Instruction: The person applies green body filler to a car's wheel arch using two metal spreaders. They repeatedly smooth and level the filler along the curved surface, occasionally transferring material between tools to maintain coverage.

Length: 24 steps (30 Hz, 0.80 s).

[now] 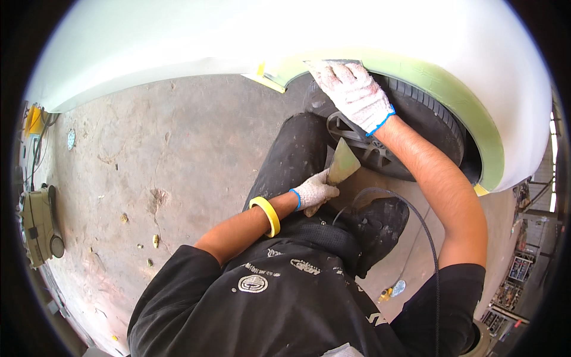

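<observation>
My left hand, in a white knit glove with a blue cuff, is closed around a putty knife. The knife's broad blade carries a pale greenish smear and points up and to the right. A roll of yellow masking tape circles my left forearm like a bangle. My right hand, gloved the same way, presses against the wheel arch of a white car body. Under its fingertips shows the thin straight edge of a flat spreader; the rest is hidden. Light green filler covers the arch.
Below the arch sits a tire with a dark spoked wheel. Yellow tape edges the panel. A black hose runs beside my right arm. A beige machine stands far left on the concrete floor. Shelving lines the right.
</observation>
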{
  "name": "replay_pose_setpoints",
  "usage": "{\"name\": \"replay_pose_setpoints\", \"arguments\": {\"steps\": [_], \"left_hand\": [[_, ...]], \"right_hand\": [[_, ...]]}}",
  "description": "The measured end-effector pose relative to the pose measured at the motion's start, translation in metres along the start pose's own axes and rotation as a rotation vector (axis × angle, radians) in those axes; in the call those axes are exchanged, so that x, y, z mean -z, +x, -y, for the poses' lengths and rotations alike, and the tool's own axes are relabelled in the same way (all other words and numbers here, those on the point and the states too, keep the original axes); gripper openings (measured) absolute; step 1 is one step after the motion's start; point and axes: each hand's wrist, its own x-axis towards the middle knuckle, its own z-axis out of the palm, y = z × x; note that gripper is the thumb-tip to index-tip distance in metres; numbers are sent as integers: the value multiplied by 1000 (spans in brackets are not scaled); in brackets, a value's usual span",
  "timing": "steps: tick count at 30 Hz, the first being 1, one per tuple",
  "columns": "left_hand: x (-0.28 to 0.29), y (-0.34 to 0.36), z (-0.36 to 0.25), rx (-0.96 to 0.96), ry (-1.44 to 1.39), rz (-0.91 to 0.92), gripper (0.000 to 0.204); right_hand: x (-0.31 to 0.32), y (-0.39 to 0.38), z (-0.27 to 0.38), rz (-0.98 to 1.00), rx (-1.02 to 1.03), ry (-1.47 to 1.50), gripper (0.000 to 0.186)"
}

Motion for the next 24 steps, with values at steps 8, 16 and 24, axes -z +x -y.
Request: {"name": "replay_pose_setpoints", "arguments": {"steps": [8,16,24], "left_hand": [[-2,2,-2,20,39,-38,38],[-7,-33,-48,55,46,-46,36],[-52,-41,-130,-237,372,26,36]], "right_hand": [[76,-51,55,37,-663,1196,34],[155,-122,67,-1055,-1499,1467,30],[170,-128,73,-1483,-1445,1367,23]]}}
